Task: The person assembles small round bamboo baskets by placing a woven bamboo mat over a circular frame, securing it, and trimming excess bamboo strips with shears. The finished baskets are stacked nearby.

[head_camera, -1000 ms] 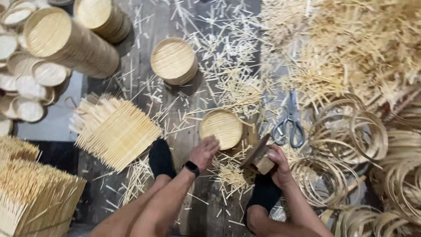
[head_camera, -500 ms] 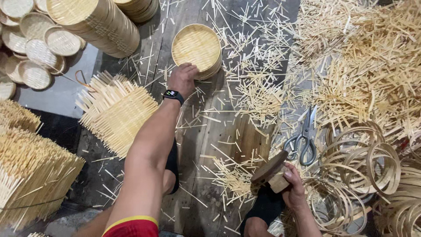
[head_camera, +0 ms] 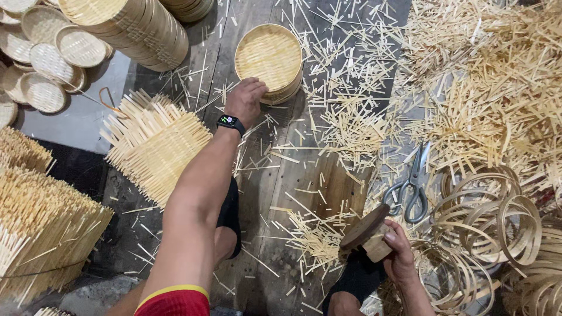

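Observation:
My left hand [head_camera: 246, 99], a black watch on its wrist, reaches forward and rests against the near edge of a short stack of round woven bamboo trays [head_camera: 269, 58] on the wooden floor. Its fingers are curled at the stack's rim. My right hand [head_camera: 398, 248] is low at the right and grips a wooden block tool with a dark round disc on top [head_camera: 367, 231]. Between the hands lies a wooden board strewn with bamboo slivers [head_camera: 319, 234].
A square woven bamboo mat [head_camera: 155, 146] lies left of my arm. Metal scissors [head_camera: 410, 184] lie right of the board, beside several bamboo hoops [head_camera: 497, 216]. A tall stack of trays [head_camera: 129, 23] lies at the top left, loose trays [head_camera: 52, 58] beside it, and stick bundles [head_camera: 41, 222] at the left.
My left hand carried a woven tray from the board forward onto the stack and now rests at its near edge. The right hand with the block tool has barely moved.

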